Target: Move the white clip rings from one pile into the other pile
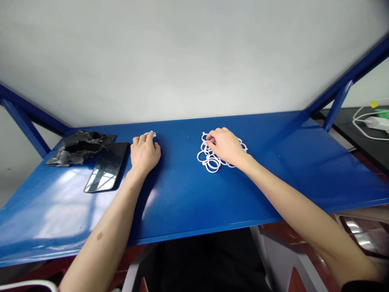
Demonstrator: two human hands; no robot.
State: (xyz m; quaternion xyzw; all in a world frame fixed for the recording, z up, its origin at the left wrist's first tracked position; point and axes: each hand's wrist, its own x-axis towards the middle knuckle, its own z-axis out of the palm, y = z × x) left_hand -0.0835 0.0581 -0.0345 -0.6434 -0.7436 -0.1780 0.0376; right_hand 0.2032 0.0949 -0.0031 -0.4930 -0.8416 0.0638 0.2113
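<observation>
Several thin white rings [213, 164], each with a small knob, lie loosely overlapped in a pile on the blue table. Over the right part of the pile is my right hand [227, 144], its thumb and index finger bent together at a ring in a pinch. The palm and wrist hide some of the rings. Farther left, my left hand [145, 153] rests low on the tabletop with its fingers curled down. Part of a white ring [150, 134] peeks out past those fingertips; the rest of it is covered by the hand.
A black phone [107, 167] lies left of my left hand, beside a crumpled, torn black plastic bag [79, 148]. The blue table [182, 194] meets a pale wall at the back. Blue braces flank it, and a white cable [360, 121] lies on a dark surface at right.
</observation>
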